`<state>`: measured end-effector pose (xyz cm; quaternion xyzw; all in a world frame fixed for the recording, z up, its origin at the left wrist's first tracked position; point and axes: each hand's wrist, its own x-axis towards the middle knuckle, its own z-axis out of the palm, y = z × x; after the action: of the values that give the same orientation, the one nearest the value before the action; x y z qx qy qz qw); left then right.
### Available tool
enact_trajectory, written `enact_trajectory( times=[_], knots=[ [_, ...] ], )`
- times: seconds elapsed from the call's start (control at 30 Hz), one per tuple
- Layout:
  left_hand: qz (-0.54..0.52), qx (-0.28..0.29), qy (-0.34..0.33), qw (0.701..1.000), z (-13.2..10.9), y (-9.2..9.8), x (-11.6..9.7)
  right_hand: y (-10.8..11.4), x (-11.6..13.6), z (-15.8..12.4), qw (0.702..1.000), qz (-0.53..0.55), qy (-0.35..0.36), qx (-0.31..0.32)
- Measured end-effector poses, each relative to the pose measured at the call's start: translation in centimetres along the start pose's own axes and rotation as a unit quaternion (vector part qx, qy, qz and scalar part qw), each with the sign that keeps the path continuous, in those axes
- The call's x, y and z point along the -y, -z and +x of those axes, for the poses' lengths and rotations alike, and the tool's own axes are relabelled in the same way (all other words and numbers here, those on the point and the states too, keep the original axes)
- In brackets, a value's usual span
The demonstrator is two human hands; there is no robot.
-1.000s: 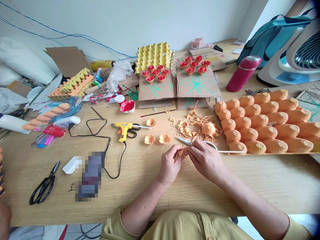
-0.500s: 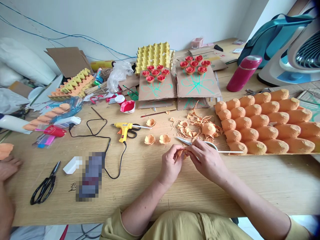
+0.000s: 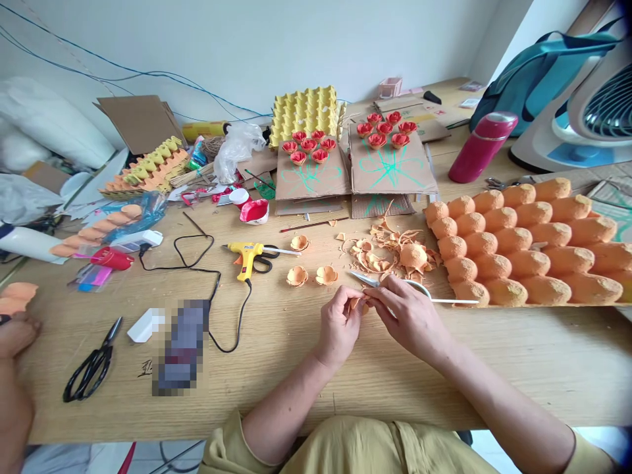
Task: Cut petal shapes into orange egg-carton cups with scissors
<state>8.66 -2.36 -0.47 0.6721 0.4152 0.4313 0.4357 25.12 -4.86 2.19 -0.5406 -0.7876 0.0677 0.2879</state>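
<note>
Between my left hand [image 3: 340, 322] and my right hand [image 3: 407, 313] is a small orange carton piece [image 3: 356, 303], pinched by the fingers of both and partly covered by them. White-handled scissors [image 3: 365, 279] lie under and behind my right hand, blades pointing left. Just beyond are orange scraps [image 3: 380, 253] with a rounded carton cup [image 3: 413, 257] among them. Three cut orange cups shaped like flowers [image 3: 326, 275] rest left of the scraps. A large orange egg tray [image 3: 511, 247] lies to the right, bumps up.
A yellow glue gun [image 3: 245, 257] with a cable lies left of centre, black scissors [image 3: 91, 365] farther left. Red flowers [image 3: 378, 139] sit on cardboard at the back, near a red paint cup [image 3: 254, 210] and a pink bottle [image 3: 482, 146]. Another person's hand [image 3: 17, 334] is at far left.
The view has shifted very slightly. At the far left, the other person's hand and orange piece have moved a little. My hands keep nearly the same pose.
</note>
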Motion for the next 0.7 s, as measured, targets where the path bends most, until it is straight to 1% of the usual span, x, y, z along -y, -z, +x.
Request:
enact_trajectory(
  times=[0.13, 0.27, 0.33, 0.5, 0.6, 0.7],
  knots=[
    [-0.003, 0.014, 0.022, 1.0, 0.01, -0.13, 0.35, -0.02, -0.04, -0.03, 1.0, -0.018, 0.008, 0.001],
    [-0.018, 0.019, 0.016, 1.0, 0.05, -0.17, 0.69, 0.11, -0.04, -0.05, 0.998, -0.056, 0.038, -0.004],
    [-0.025, 0.018, 0.014, 0.999, 0.05, -0.13, 0.66, 0.09, -0.09, -0.05, 0.998, -0.047, 0.038, -0.006],
    [-0.019, -0.013, 0.01, 1.0, -0.08, -0.13, 0.36, -0.17, -0.29, -0.1, 1.0, 0.022, -0.005, -0.016],
    [-0.04, -0.011, 0.025, 0.999, -0.1, -0.24, 0.33, -0.22, -0.29, -0.12, 1.0, 0.023, 0.0, -0.012],
    [-0.076, -0.005, 0.037, 0.996, -0.02, -0.37, 0.29, -0.05, -0.16, -0.08, 1.0, -0.004, 0.023, -0.018]
  ],
)
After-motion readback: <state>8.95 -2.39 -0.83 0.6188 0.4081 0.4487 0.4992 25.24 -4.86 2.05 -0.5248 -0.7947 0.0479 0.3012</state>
